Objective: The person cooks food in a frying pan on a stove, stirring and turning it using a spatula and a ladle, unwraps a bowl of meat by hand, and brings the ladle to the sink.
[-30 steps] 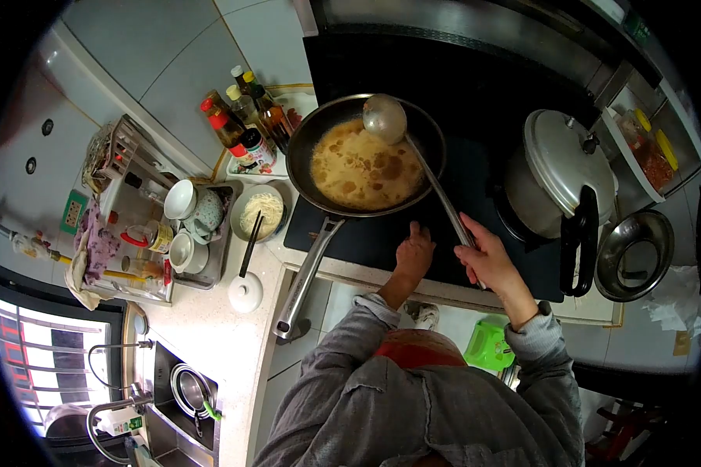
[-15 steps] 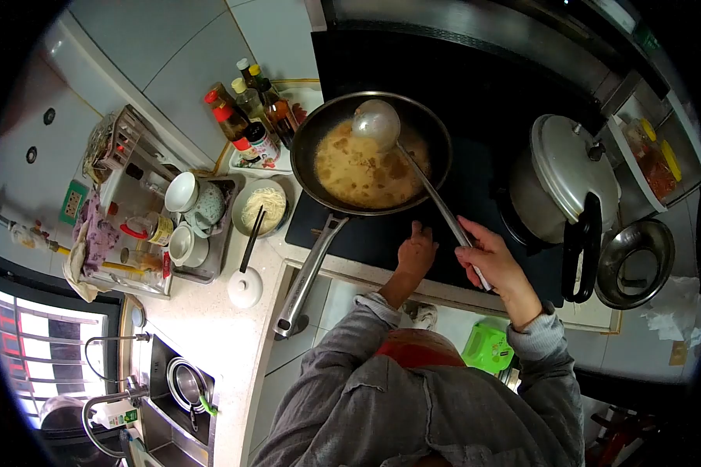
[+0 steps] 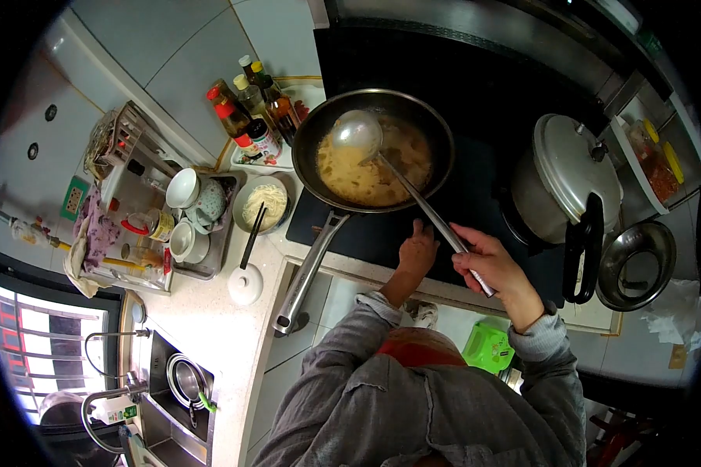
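Note:
My right hand [image 3: 492, 265] is wrapped round the handle of a metal ladle [image 3: 358, 134]. The ladle's bowl sits in the brownish, cloudy liquid [image 3: 343, 179] inside a dark frying pan [image 3: 441, 175], toward the pan's left side. My left hand [image 3: 418, 253] rests at the front of the black hob [image 3: 475, 171], just below the pan, fingers stretched out and holding nothing. The pan's long metal handle [image 3: 311, 272] points down and left, with neither hand on it.
Right of the pan stands a pressure cooker [image 3: 557, 179] with a black handle; a metal ring-shaped pan [image 3: 665, 272] lies beyond. To the left are sauce bottles [image 3: 249, 117], a bowl of pale flour-like powder with chopsticks [image 3: 265, 204], a white lid [image 3: 245, 286] and a sink [image 3: 171, 436].
The ladle's bowl has shifted left and slightly down in the pan, and darker liquid shows to its right. My left hand has barely moved.

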### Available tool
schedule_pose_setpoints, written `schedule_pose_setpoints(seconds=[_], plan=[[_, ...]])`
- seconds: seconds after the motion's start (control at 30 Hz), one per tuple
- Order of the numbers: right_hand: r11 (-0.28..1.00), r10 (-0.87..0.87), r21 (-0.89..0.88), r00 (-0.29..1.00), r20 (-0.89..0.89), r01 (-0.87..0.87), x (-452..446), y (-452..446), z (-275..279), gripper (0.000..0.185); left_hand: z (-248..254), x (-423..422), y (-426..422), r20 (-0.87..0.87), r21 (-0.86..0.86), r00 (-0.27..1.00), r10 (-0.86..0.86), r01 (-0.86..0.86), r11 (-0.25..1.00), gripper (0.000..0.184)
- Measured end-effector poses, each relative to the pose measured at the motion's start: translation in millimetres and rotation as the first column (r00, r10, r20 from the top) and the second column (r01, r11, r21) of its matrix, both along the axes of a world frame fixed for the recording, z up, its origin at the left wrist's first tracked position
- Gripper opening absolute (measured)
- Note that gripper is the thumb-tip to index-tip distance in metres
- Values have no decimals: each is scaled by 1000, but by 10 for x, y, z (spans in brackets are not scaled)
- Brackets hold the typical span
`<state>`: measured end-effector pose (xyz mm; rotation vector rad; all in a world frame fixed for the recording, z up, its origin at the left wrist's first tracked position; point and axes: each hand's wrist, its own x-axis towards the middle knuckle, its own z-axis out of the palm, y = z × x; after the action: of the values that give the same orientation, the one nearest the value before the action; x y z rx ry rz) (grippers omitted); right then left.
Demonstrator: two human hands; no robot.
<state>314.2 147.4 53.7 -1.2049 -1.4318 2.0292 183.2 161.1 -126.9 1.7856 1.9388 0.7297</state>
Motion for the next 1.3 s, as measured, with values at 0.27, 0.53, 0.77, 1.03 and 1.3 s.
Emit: schedule_pose_setpoints(seconds=[0.27,0.53,0.77,1.03,1.3], plan=[[994,95,-50,995,18,-94,24,-68,179,54,-66,9,1,-119,10,993,-15,16,1000,31],[958,52,-276,994,-99,-78,123,-138,445,55,-481,20,59,-116,235,993,22,5,972,41],[972,36,-225,988,-150,-69,112,-243,492,58,-286,-72,-109,210,280,978,16,-76,957,47],[969,175,-146,971,-163,-199,-124,-562,670,60,43,-376,-807,605,-106,791,91,-34,994,35],[870,453,-156,883,-123,-468,-1024,-1405,741,67,580,-1355,-2615,878,-269,395,269,-56,961,44]])
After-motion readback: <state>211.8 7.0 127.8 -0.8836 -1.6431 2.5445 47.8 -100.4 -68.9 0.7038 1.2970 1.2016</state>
